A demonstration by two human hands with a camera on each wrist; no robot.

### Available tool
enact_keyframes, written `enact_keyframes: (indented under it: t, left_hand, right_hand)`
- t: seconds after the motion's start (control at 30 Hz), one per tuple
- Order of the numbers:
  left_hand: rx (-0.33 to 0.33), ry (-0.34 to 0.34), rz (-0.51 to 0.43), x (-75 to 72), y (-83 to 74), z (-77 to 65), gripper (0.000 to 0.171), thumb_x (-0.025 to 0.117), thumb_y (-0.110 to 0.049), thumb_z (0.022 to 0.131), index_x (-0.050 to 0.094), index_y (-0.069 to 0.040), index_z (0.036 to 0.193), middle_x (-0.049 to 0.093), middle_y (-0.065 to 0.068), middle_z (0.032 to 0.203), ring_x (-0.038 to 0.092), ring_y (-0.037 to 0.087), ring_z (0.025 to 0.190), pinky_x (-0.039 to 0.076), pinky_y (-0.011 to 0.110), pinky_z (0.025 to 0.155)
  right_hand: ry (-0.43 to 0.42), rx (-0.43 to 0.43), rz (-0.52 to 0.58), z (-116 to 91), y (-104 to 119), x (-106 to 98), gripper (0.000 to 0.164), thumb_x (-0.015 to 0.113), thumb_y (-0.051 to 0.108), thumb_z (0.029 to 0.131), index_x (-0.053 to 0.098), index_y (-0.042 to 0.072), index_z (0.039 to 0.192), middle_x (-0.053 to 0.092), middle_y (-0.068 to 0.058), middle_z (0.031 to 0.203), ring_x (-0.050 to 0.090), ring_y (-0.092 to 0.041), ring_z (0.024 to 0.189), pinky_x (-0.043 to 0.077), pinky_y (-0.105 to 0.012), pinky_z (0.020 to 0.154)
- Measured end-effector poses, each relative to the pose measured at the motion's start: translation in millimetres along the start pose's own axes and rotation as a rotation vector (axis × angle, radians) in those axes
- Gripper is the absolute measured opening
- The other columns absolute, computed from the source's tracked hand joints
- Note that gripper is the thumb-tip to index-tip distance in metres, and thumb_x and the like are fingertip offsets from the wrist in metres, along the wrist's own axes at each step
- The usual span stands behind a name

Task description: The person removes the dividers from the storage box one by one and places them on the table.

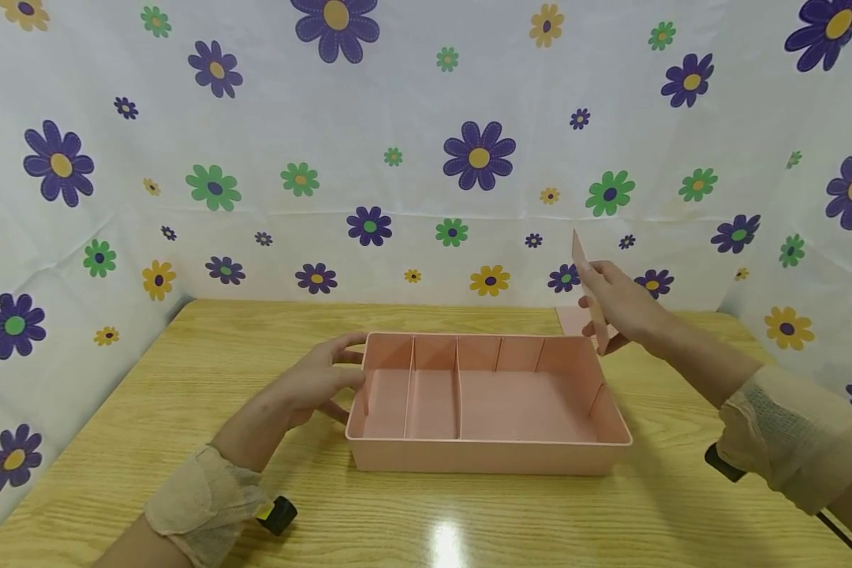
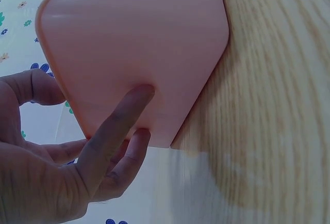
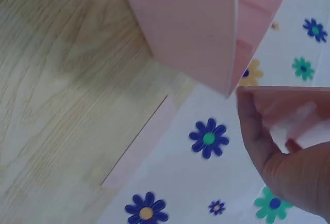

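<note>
A pink rectangular box [image 1: 490,457] sits on the wooden table, its top uncovered. Two thin upright dividers [image 1: 458,394] split it into two narrow compartments at the left and a wide one at the right. My left hand [image 1: 319,377] touches the box's left end; in the left wrist view its extended fingers [image 2: 124,113] rest against the outer wall. Over the far right corner, my right hand [image 1: 621,304] pinches a thin flat pink divider [image 1: 579,256], tilted on edge. The right wrist view shows this divider [image 3: 304,93] just beside the box's corner [image 3: 227,79].
Another flat pink piece [image 1: 572,319] lies on the table [image 1: 270,323] behind the box's far right corner. A white cloth [image 1: 397,95] with purple, green and yellow flowers hangs behind and at both sides. Wrapped wrist cameras [image 1: 278,514] sit on both forearms.
</note>
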State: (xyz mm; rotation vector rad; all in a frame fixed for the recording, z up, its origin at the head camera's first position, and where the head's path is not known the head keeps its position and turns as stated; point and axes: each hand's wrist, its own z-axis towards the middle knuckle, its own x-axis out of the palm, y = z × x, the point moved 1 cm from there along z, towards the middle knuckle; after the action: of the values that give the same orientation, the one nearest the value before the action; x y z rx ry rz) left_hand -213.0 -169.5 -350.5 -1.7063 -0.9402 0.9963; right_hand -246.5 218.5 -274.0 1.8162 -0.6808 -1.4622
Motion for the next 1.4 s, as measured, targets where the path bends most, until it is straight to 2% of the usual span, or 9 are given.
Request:
enact_keyframes:
  t: [0.17, 0.33, 0.5, 0.67, 0.87, 1.0, 1.13, 1.27, 1.4]
  left_hand:
    - [0.003, 0.004, -0.006, -0.7, 0.0, 0.0, 0.067, 0.062, -0.014, 0.080, 0.033, -0.022, 0.140, 0.033, 0.018, 0.140, 0.052, 0.038, 0.107, 0.054, 0.050, 0.063]
    - [0.000, 0.001, -0.005, -1.1, 0.4, 0.2, 0.068, 0.063, -0.014, 0.080, 0.032, -0.022, 0.140, 0.033, 0.018, 0.140, 0.052, 0.038, 0.108, 0.054, 0.050, 0.063]
    - [0.003, 0.009, -0.004, -1.4, 1.1, 0.5, 0.067, 0.063, -0.016, 0.081, 0.032, -0.023, 0.140, 0.033, 0.018, 0.140, 0.052, 0.037, 0.107, 0.054, 0.050, 0.063]
    - [0.008, 0.014, 0.003, -1.3, 1.9, 1.1, 0.065, 0.064, -0.018, 0.082, 0.033, -0.024, 0.139, 0.033, 0.018, 0.140, 0.052, 0.037, 0.108, 0.054, 0.050, 0.063]
    - [0.006, 0.008, -0.015, -1.1, 1.6, 1.1, 0.065, 0.063, -0.017, 0.082, 0.033, -0.024, 0.139, 0.033, 0.017, 0.140, 0.050, 0.038, 0.110, 0.054, 0.051, 0.063]
    - [0.000, 0.003, -0.017, -0.9, 1.3, 0.9, 0.066, 0.063, -0.016, 0.082, 0.032, -0.024, 0.140, 0.033, 0.017, 0.140, 0.051, 0.037, 0.109, 0.054, 0.051, 0.063]
    - [0.004, 0.005, -0.018, -0.8, 0.9, 0.8, 0.066, 0.063, -0.016, 0.082, 0.032, -0.024, 0.140, 0.033, 0.017, 0.140, 0.052, 0.036, 0.107, 0.054, 0.051, 0.063]
    - [0.007, 0.006, -0.012, -0.8, 0.6, 0.8, 0.065, 0.062, -0.016, 0.083, 0.032, -0.024, 0.140, 0.034, 0.017, 0.139, 0.054, 0.034, 0.104, 0.054, 0.051, 0.063]
    - [0.005, 0.006, -0.002, -1.1, 1.1, 0.6, 0.066, 0.063, -0.018, 0.082, 0.032, -0.024, 0.140, 0.034, 0.017, 0.140, 0.054, 0.034, 0.105, 0.054, 0.050, 0.063]
  right_hand:
    - [0.066, -0.028, -0.089, 3.4, -16.3, -17.1, 0.072, 0.029, 0.059, 0.094, 0.009, 0.014, 0.147, 0.035, -0.027, 0.134, 0.049, -0.041, 0.107, 0.052, -0.043, 0.069]
    - [0.073, -0.105, -0.312, 7.8, -35.0, -31.4, 0.068, 0.035, 0.049, 0.096, 0.016, 0.005, 0.144, 0.035, -0.030, 0.135, 0.045, -0.043, 0.113, 0.047, -0.053, 0.084]
    - [0.082, -0.226, -0.521, 14.0, -62.0, -41.0, 0.065, 0.047, 0.034, 0.094, 0.020, -0.004, 0.140, 0.031, -0.034, 0.136, 0.030, -0.048, 0.123, 0.027, -0.065, 0.099]
    - [0.127, -0.265, -0.693, 14.4, -90.1, -39.3, 0.068, 0.056, 0.027, 0.088, 0.022, -0.002, 0.139, 0.032, -0.036, 0.134, 0.030, -0.051, 0.121, 0.029, -0.064, 0.098]
    - [0.165, -0.242, -0.716, 16.4, -112.3, -26.0, 0.073, 0.063, 0.018, 0.079, 0.026, -0.010, 0.135, 0.037, -0.038, 0.128, 0.036, -0.051, 0.117, 0.032, -0.061, 0.098]
    - [0.219, -0.234, -0.752, 16.3, -120.9, -16.6, 0.069, 0.065, 0.014, 0.077, 0.032, -0.008, 0.133, 0.040, -0.035, 0.128, 0.039, -0.048, 0.116, 0.034, -0.059, 0.098]
    - [0.248, -0.297, -0.764, 14.9, -125.3, -11.1, 0.057, 0.063, 0.009, 0.077, 0.043, -0.004, 0.129, 0.046, -0.030, 0.125, 0.044, -0.044, 0.114, 0.038, -0.057, 0.095]
    - [0.222, -0.395, -0.795, 15.4, -127.2, -7.8, 0.039, 0.056, 0.010, 0.086, 0.052, 0.000, 0.123, 0.054, -0.023, 0.121, 0.048, -0.041, 0.112, 0.041, -0.055, 0.093]
    - [0.196, -0.422, -0.794, 17.8, -128.9, -6.0, 0.039, 0.059, 0.008, 0.084, 0.054, 0.002, 0.122, 0.057, -0.020, 0.120, 0.051, -0.039, 0.109, 0.043, -0.054, 0.091]
